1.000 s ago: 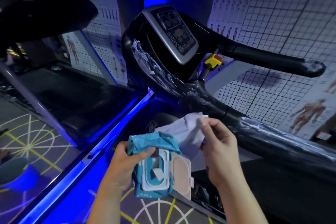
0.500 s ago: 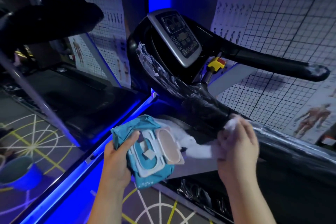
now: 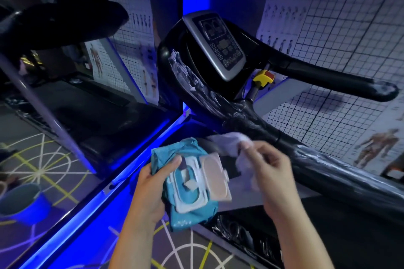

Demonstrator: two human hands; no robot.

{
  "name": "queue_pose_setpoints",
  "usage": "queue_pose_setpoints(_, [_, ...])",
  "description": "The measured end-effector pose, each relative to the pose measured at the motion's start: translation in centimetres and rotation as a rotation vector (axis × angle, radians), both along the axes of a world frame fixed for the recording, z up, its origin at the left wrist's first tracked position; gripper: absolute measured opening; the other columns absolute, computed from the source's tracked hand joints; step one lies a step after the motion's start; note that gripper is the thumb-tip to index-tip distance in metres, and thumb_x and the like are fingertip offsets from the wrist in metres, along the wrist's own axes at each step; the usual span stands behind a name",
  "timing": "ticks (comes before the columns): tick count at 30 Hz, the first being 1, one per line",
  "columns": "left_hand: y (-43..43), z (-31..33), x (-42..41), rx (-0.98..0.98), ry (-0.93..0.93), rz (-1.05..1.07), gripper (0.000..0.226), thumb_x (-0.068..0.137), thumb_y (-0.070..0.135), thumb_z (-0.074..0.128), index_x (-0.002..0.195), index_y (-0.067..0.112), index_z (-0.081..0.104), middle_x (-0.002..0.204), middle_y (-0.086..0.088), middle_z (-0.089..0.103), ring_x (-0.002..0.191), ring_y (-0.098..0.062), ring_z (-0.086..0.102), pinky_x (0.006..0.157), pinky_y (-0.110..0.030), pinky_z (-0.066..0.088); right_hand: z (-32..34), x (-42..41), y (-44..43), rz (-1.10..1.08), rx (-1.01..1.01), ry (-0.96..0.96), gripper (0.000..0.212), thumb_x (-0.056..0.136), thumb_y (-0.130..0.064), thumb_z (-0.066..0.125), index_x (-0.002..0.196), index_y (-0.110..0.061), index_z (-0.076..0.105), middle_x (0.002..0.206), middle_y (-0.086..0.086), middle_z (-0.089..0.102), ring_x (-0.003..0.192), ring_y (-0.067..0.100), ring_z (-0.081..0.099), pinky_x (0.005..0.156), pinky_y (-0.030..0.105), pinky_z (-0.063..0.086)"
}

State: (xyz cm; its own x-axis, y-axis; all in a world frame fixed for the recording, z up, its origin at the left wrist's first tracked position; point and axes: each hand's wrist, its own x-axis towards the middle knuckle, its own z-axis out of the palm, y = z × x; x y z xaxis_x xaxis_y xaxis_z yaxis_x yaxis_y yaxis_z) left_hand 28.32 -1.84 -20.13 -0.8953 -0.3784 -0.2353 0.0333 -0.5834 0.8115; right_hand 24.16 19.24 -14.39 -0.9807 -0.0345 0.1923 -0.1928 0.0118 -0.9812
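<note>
The left hand (image 3: 150,183) grips a soft teal packet of wet wipes (image 3: 190,185) low in the view, toward 6 o'clock, its thumb lying across the top edge. The packet's pale hinged plastic lid (image 3: 215,176) stands flipped open toward 3 o'clock. The right hand (image 3: 271,172), blurred, pinches a crumpled white wet wipe (image 3: 229,140) that sits at 1 o'clock from the packet. Just beyond the wipe runs the black plastic-wrapped treadmill handrail (image 3: 328,166). The grey treadmill console (image 3: 216,43) sits at 12 o'clock, and a blue bucket (image 3: 19,201) stands on the floor at 8 o'clock.
</note>
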Motion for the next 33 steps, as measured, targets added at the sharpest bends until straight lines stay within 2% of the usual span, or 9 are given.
queue_pose_setpoints(2, [0.3, -0.3, -0.7, 0.069, -0.064, 0.027, 0.031, 0.086, 0.017, 0.081, 0.115, 0.006, 0.076, 0.104, -0.015, 0.081, 0.085, -0.026, 0.080, 0.071, -0.035, 0.063, 1.1, 0.0, 0.4, -0.085, 0.037, 0.120, 0.022, 0.094, -0.032, 0.070, 0.085, -0.012, 0.073, 0.078, -0.001, 0.068, 0.075, 0.011, 0.057, 0.071, 0.030, 0.042])
queue_pose_setpoints(6, [2.1, -1.5, -2.1, 0.051, -0.205, 0.037, 0.024, 0.101, 0.026, 0.072, 0.119, 0.012, 0.075, 0.102, -0.010, 0.082, 0.087, -0.025, 0.080, 0.075, -0.036, 0.062, 1.9, 0.7, -1.0, 0.031, 0.345, 0.249, 0.015, 0.095, -0.034, 0.070, 0.089, -0.020, 0.071, 0.076, -0.015, 0.067, 0.070, 0.002, 0.059, 0.067, 0.024, 0.045])
queue_pose_setpoints(10, [3.4, -2.4, -2.9, 0.121, -0.309, 0.007, 0.039, 0.103, 0.043, 0.066, 0.128, 0.014, 0.073, 0.112, -0.013, 0.080, 0.101, -0.032, 0.078, 0.094, -0.046, 0.060, -2.7, 0.9, -4.0, 0.052, 0.769, 0.233, 0.011, 0.094, -0.039, 0.067, 0.101, -0.032, 0.070, 0.086, -0.015, 0.072, 0.079, 0.006, 0.066, 0.069, 0.031, 0.053])
queue_pose_setpoints(16, [3.6, -1.7, -2.0, 0.237, -0.188, -0.218, 0.072, 0.097, 0.070, 0.056, 0.125, 0.006, 0.075, 0.122, -0.020, 0.076, 0.114, -0.034, 0.074, 0.109, -0.048, 0.051, -4.7, 0.2, -5.1, -0.085, 0.834, 0.111, 0.014, 0.089, -0.048, 0.070, 0.100, -0.041, 0.077, 0.096, -0.013, 0.060, 0.082, 0.011, 0.064, 0.065, 0.034, 0.053])
queue_pose_setpoints(19, [4.0, -1.5, -1.7, 0.175, -0.175, -0.183, 0.061, 0.087, 0.062, 0.068, 0.122, 0.013, 0.077, 0.118, -0.018, 0.078, 0.113, -0.034, 0.075, 0.109, -0.050, 0.052, -4.4, -0.3, -5.8, -0.041, 0.953, 0.018, 0.018, 0.093, -0.043, 0.061, 0.108, -0.043, 0.072, 0.102, -0.009, 0.057, 0.089, 0.020, 0.063, 0.069, 0.035, 0.052])
queue_pose_setpoints(23, [3.5, -2.2, -2.0, 0.100, -0.249, -0.011, 0.019, 0.092, 0.015, 0.079, 0.110, 0.010, 0.076, 0.102, -0.019, 0.080, 0.093, -0.034, 0.079, 0.089, -0.047, 0.062, -4.8, -0.6, -6.3, 0.170, 0.745, 0.017, 0.021, 0.091, -0.029, 0.067, 0.111, -0.035, 0.072, 0.102, -0.010, 0.060, 0.093, 0.009, 0.062, 0.080, 0.023, 0.050])
queue_pose_setpoints(27, [1.2, -4.3, -2.6, 0.189, -0.316, 0.153, 0.030, 0.088, 0.009, 0.082, 0.117, 0.005, 0.075, 0.101, -0.020, 0.080, 0.089, -0.037, 0.079, 0.084, -0.053, 0.064, -4.3, -0.5, -4.9, 0.167, 0.236, -0.345, 0.027, 0.090, -0.028, 0.075, 0.116, -0.026, 0.071, 0.110, 0.001, 0.073, 0.093, 0.006, 0.071, 0.081, 0.025, 0.056])
queue_pose_setpoints(31, [-1.2, -5.7, -2.3, 0.233, -0.314, 0.232, 0.044, 0.086, 0.010, 0.084, 0.127, 0.005, 0.071, 0.106, -0.017, 0.080, 0.092, -0.036, 0.079, 0.074, -0.045, 0.064, -2.4, -0.4, -2.9, 0.305, 0.092, -0.533, 0.024, 0.097, -0.005, 0.058, 0.106, 0.017, 0.056, 0.084, 0.025, 0.058, 0.069, 0.039, 0.057, 0.061, 0.038, 0.050])
queue_pose_setpoints(33, [-2.0, -5.8, -2.2, 0.257, -0.301, 0.245, 0.041, 0.089, 0.009, 0.081, 0.129, 0.004, 0.070, 0.108, -0.017, 0.080, 0.092, -0.036, 0.079, 0.066, -0.043, 0.065, -1.2, -0.3, -2.4, 0.361, 0.054, -0.561, 0.022, 0.095, -0.003, 0.056, 0.103, 0.017, 0.053, 0.074, 0.042, 0.051, 0.067, 0.046, 0.051, 0.065, 0.042, 0.048])
